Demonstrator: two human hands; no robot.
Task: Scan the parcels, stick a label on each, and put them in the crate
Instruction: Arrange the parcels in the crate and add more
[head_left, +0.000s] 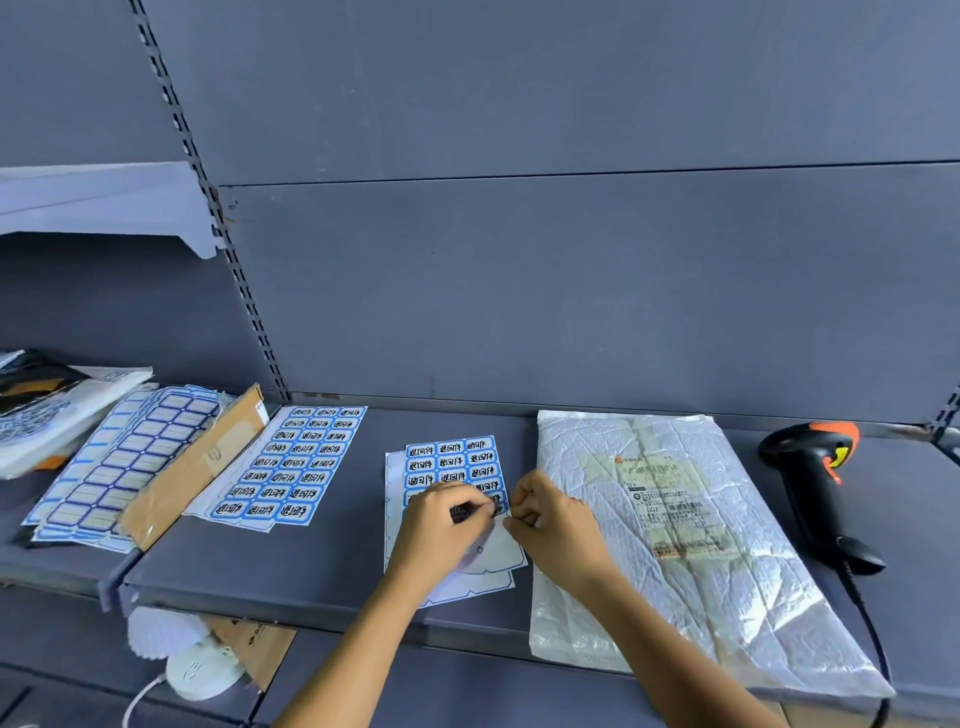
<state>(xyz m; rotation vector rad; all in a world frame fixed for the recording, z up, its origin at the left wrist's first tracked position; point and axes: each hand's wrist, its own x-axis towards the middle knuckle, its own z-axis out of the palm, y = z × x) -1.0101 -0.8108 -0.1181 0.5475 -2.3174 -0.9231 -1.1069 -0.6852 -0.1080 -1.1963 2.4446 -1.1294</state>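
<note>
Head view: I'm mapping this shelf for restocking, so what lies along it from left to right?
Stack of bagged parcels, blank label sheets, flat cardboard packet, full sheet of written labels, partly used label sheet, white bubble-wrap parcel, barcode scanner.

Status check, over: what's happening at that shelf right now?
Left hand and right hand both pinching at label sheet. Parcel flat on shelf, right of sheet. Scanner lies beyond; nothing blocking.
</note>
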